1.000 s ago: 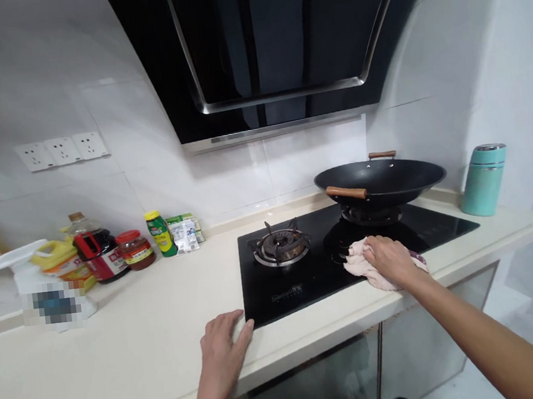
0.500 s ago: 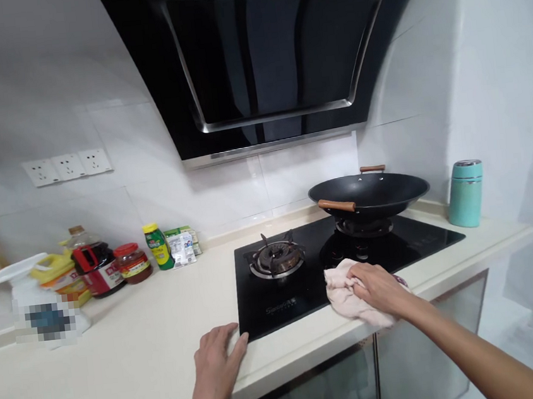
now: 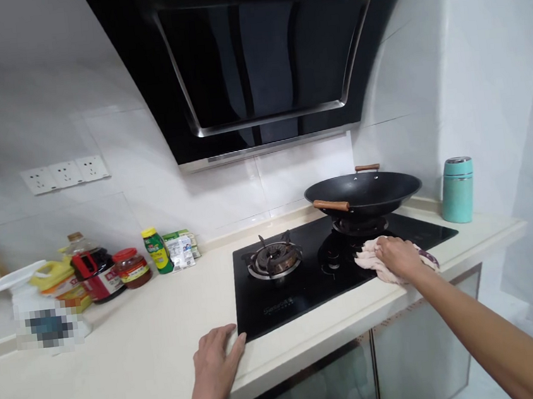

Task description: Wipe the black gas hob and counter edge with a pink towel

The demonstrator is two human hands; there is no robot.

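Observation:
My right hand (image 3: 399, 258) is closed on a pale pink cloth (image 3: 379, 264), pressing it on the front right part of the black glass gas hob (image 3: 300, 297). The cloth is bunched under the fingers and overhangs onto the counter edge. My left hand (image 3: 216, 354) rests flat on the counter, fingers spread, its fingertips at the hob's front left corner. A black wok (image 3: 365, 192) with wooden handles sits over the right burner, just behind the cloth. The left burner (image 3: 275, 259) is bare, with its pan support showing. A control knob (image 3: 332, 260) lies left of the cloth.
A turquoise flask (image 3: 458, 191) stands right of the hob. Along the wall at left are a white spray bottle (image 3: 24, 295), a yellow jug (image 3: 55, 275), a dark sauce bottle (image 3: 98, 274), a red-lidded jar (image 3: 132, 269) and a green shaker (image 3: 156, 251). A range hood (image 3: 262, 66) hangs above.
My right hand has slid the cloth to the right and a little back along the hob's front, uncovering the front middle. My left hand stays in place. The view has shifted slightly.

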